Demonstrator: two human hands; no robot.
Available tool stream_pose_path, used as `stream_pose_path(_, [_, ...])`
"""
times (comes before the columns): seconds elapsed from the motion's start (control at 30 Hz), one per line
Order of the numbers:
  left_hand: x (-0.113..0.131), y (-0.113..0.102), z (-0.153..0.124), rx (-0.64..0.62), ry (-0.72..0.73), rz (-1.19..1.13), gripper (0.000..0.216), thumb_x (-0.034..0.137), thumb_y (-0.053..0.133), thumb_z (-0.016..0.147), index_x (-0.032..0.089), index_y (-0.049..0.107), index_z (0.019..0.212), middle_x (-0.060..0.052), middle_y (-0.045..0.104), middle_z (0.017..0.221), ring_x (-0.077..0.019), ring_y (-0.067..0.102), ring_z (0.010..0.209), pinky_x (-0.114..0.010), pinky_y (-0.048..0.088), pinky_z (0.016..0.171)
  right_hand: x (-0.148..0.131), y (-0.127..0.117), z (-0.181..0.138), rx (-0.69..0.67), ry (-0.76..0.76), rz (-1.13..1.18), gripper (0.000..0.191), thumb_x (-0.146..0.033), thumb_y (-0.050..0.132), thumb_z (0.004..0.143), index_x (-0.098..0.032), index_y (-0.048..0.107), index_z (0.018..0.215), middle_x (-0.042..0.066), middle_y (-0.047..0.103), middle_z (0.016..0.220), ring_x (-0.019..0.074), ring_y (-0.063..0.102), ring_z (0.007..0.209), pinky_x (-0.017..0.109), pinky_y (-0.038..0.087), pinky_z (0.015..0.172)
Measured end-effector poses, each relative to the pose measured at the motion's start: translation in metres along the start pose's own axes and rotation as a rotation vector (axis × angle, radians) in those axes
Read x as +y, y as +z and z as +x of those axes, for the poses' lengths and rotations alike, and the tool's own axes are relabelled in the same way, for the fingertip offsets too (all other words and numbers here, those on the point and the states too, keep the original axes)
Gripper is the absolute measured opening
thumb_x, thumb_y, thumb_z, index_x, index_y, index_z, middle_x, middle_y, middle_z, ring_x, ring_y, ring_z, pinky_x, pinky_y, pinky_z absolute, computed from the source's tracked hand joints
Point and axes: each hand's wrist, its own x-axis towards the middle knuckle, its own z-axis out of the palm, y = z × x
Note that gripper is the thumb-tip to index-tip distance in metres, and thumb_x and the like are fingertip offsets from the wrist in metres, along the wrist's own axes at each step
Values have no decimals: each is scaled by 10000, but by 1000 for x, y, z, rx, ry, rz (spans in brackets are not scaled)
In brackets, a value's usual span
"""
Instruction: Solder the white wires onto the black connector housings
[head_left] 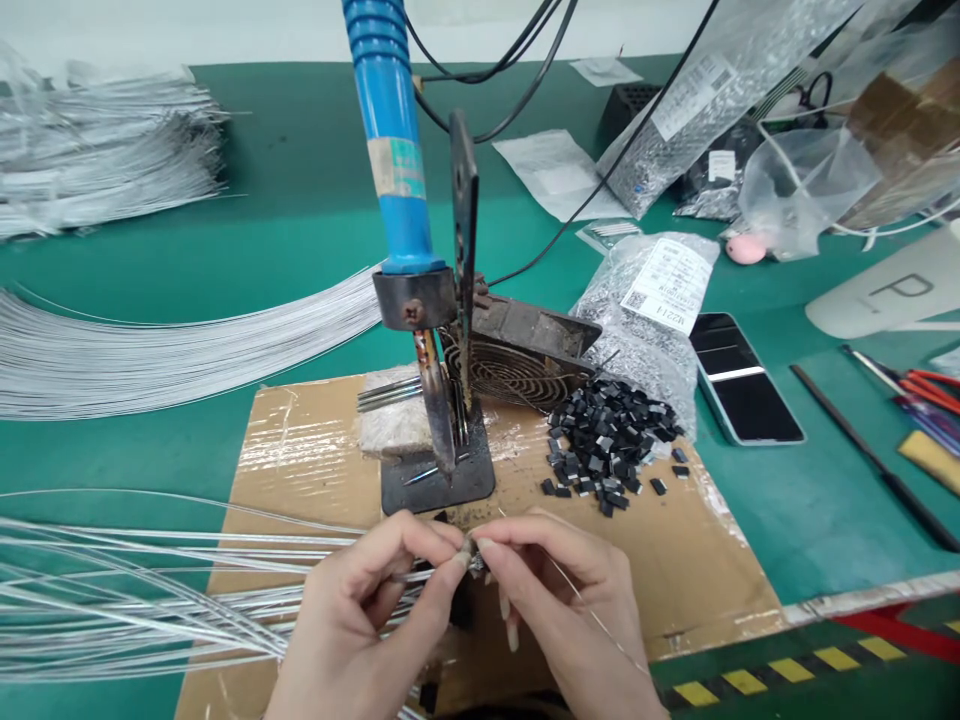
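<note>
My left hand (386,610) and my right hand (562,600) meet fingertip to fingertip over the cardboard, both closed in a pinch. What sits between their tips is small, greyish and mostly hidden. A thin silvery wire (600,625) runs through my right hand's fingers and down across the palm. White cables (247,610) come in from the left and pass beneath my left hand. Just beyond the fingers, a blue-handled soldering iron (397,190) points tip down in a black metal stand (480,480).
Small black parts (615,440) are heaped on the cardboard sheet (675,580), beside a dusty fan (517,360). A phone (746,380), a plastic bag (652,290) and a black rod (877,460) lie to the right. More white wires (187,340) curve in at left.
</note>
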Motion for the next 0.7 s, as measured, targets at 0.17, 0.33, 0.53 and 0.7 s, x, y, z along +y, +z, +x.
stream_pose_path(0.17, [0, 0, 0, 7, 10, 30, 107, 239, 823, 769, 232, 762, 680, 4, 798, 768, -148, 763, 725, -158, 608, 717, -1, 0, 0, 4, 9, 0, 123, -337, 818, 884, -231, 868, 849, -9, 641, 657, 89, 522, 507, 203, 405, 452])
stream_pose_path(0.33, [1, 2, 0, 22, 14, 39, 111, 235, 826, 768, 234, 766, 675, -3, 818, 801, -145, 767, 718, -151, 600, 694, -4, 2, 0, 10, 44, 27, 125, -358, 825, 878, -244, 867, 851, -18, 630, 653, 83, 527, 511, 194, 408, 476])
stream_pose_path(0.53, [2, 4, 3, 31, 19, 48, 116, 239, 818, 766, 223, 768, 662, -14, 812, 788, -157, 763, 726, -164, 599, 687, 1, -1, -3, 1, -63, -93, 263, -456, 682, 998, -253, 848, 982, -14, 606, 720, 101, 533, 540, 236, 438, 516])
stream_pose_path(0.7, [2, 6, 7, 78, 30, 102, 127, 233, 803, 774, 223, 749, 660, -12, 823, 793, -145, 753, 753, -146, 571, 698, 6, -3, -10, 101, -222, -327, 446, -471, 357, 1129, -249, 687, 1330, 9, 607, 805, 159, 563, 656, 297, 425, 584])
